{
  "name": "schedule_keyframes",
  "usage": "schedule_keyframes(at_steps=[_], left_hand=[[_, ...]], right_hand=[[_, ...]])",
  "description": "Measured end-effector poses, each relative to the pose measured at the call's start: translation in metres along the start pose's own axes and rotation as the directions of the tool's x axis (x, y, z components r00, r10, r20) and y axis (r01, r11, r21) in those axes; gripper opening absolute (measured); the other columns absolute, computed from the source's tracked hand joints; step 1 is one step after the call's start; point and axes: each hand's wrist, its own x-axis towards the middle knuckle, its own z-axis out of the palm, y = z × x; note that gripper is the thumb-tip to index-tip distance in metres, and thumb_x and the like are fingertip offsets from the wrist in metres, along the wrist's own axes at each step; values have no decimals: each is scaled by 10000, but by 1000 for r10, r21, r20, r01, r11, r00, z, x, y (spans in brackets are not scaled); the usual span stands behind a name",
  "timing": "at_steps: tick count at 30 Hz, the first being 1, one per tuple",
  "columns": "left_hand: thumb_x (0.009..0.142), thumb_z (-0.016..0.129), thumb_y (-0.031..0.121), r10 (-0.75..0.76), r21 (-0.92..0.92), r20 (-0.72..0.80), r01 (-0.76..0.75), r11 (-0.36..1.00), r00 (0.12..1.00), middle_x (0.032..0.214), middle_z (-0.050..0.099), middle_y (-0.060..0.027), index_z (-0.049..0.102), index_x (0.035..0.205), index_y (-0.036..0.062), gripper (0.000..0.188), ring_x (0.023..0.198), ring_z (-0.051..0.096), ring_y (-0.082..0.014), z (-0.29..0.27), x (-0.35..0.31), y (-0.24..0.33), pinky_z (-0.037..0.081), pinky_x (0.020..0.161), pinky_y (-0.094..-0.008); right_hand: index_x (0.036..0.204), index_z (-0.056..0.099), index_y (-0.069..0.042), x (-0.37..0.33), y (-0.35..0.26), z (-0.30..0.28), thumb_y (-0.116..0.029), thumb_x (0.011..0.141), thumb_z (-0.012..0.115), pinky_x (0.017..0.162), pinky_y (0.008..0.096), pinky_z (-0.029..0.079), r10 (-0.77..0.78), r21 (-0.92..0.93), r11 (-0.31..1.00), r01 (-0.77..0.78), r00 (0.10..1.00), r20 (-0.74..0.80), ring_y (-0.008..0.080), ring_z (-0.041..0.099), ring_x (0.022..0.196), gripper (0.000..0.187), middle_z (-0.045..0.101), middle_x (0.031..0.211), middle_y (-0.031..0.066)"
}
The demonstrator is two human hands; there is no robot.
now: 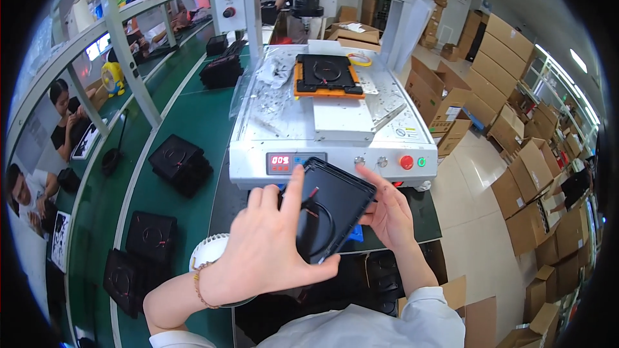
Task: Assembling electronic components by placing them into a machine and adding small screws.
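A black rectangular plastic housing (345, 196) is tilted in front of me, with a dark wire loop and a small red wire end inside it. My left hand (261, 245) grips it from the left, index finger along the upper left edge and thumb by the lower end. At its right corner, my right hand (392, 216) holds it between thumb and fingers. Beyond my hands stands a white bench machine (258, 138). On its bed, a similar black housing (325, 72) with a coiled wire lies in an orange fixture (329, 93).
Stacks of black housings (177, 161) sit on the green conveyor (200, 106) at my left. The machine's front carries a lit display (280, 160) and a red button (405, 162). Tape (359, 59) lies behind the fixture. Cardboard boxes (506, 58) fill the right side; people sit across the conveyor.
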Motion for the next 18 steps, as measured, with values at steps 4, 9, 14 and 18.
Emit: schedule_keyframes(at_steps=[4, 9, 14, 18], left_hand=[[632, 803, 548, -27, -176, 60, 38, 984, 998, 1082, 496, -289, 274, 1384, -166, 1165, 979, 524, -384, 6, -18, -6, 475, 853, -419], [943, 461, 546, -258, -906, 421, 418, -69, 870, 1265, 518, -161, 409, 1352, 17, 671, 1085, 546, -228, 23, -48, -57, 412, 973, -382], [867, 344, 757, 83, -354, 515, 300, -886, 853, 1459, 404, -193, 343, 1469, 72, 911, 1308, 455, -286, 68, -78, -25, 353, 1093, -434], [708, 496, 860, 298, -272, 407, 426, -863, 864, 1494, 154, -380, 84, 1550, 192, 1151, 1319, 265, -608, 84, -67, 4, 291, 1044, -670]], right_hand=[[1400, 356, 103, -8, 5, 1, -279, 1028, 417, 684, 299, 600, 128, 107, 985, -132, 991, 45, 191, 682, 933, 537, 604, 1222, 192], [1397, 309, 148, -22, 6, -19, -219, 1022, 382, 893, 377, 562, 177, 327, 918, -225, 970, 169, 287, 641, 1091, 530, 555, 1274, 267], [1391, 351, 124, -23, -1, 6, -176, 1009, 371, 738, 303, 607, 295, 198, 920, -339, 929, 222, 211, 694, 933, 487, 616, 1184, 205], [1221, 620, 16, -7, -9, 9, -198, 957, 459, 856, 286, 471, 31, -545, 828, 132, 960, 279, 170, 577, 993, 377, 545, 1261, 134]])
